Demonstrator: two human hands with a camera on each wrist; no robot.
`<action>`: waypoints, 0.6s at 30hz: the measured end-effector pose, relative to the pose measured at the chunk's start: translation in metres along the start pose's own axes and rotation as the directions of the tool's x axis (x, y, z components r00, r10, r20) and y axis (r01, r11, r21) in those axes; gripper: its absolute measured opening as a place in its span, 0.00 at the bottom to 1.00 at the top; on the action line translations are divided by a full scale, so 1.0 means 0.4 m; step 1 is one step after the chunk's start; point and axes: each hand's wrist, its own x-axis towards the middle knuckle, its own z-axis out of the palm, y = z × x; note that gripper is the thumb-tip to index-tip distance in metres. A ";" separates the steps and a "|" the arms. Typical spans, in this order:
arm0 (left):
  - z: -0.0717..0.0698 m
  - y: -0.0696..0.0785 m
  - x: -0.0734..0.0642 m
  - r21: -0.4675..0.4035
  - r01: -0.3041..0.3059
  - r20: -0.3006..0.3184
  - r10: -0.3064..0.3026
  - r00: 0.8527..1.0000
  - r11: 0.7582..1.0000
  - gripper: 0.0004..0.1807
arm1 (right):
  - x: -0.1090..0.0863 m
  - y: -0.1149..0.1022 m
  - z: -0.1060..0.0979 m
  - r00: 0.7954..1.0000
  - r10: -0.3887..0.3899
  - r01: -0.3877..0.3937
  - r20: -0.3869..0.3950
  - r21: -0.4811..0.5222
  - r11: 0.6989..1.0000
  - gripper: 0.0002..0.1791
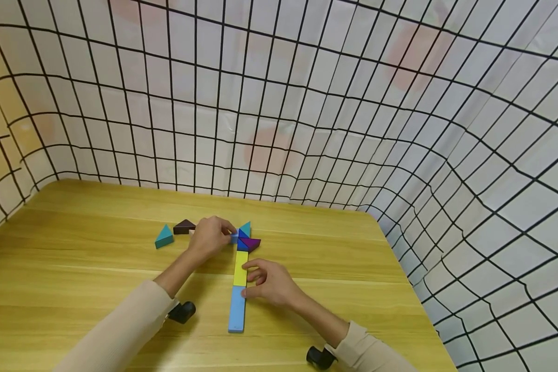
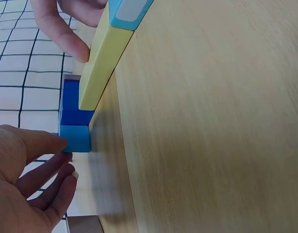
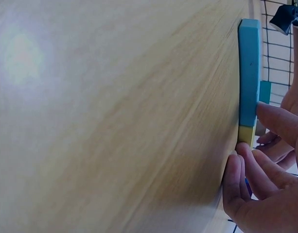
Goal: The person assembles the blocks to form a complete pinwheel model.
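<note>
A long light blue block (image 1: 236, 310) and a yellow block (image 1: 241, 268) lie end to end on the table. Beyond them sit dark blue triangular blocks (image 1: 243, 247), a purple block (image 1: 252, 244) on the right and a teal triangle (image 1: 246, 227) at the top. At the cluster's left side, my left hand (image 1: 208, 238) pinches a small light blue block (image 2: 77, 139), which touches the dark blue one in the left wrist view. My right hand (image 1: 273, 283) rests its loosely bent fingers against the yellow block, its thumb at the long light blue block's edge.
Left of my left hand lie a loose teal triangular block (image 1: 164, 237) and a dark brown one (image 1: 184, 227). A pale block there is mostly hidden by the hand. The wooden table (image 1: 353, 289) is bordered by a white curtain with black grid lines (image 1: 279, 134).
</note>
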 end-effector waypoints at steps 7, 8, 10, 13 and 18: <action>0.002 0.001 0.000 -0.006 -0.003 0.000 0.003 1.000 1.000 0.08 | -0.001 0.001 -0.001 1.000 -0.007 0.007 0.000 -0.002 1.000 0.29; 0.002 0.002 0.000 -0.006 -0.003 -0.001 0.003 1.000 1.000 0.08 | -0.001 0.001 -0.001 1.000 -0.007 0.007 0.000 -0.002 1.000 0.29; 0.000 0.004 0.000 -0.004 -0.002 0.000 0.002 1.000 1.000 0.08 | -0.002 0.001 -0.001 1.000 -0.008 0.008 0.000 -0.004 1.000 0.29; -0.001 0.004 0.001 0.000 0.001 0.001 -0.001 1.000 1.000 0.08 | -0.003 -0.001 -0.001 1.000 -0.008 0.008 0.000 -0.007 1.000 0.29; -0.001 0.004 0.002 0.004 0.003 0.002 -0.003 1.000 1.000 0.08 | -0.002 -0.001 0.000 1.000 -0.006 0.006 -0.002 -0.006 1.000 0.29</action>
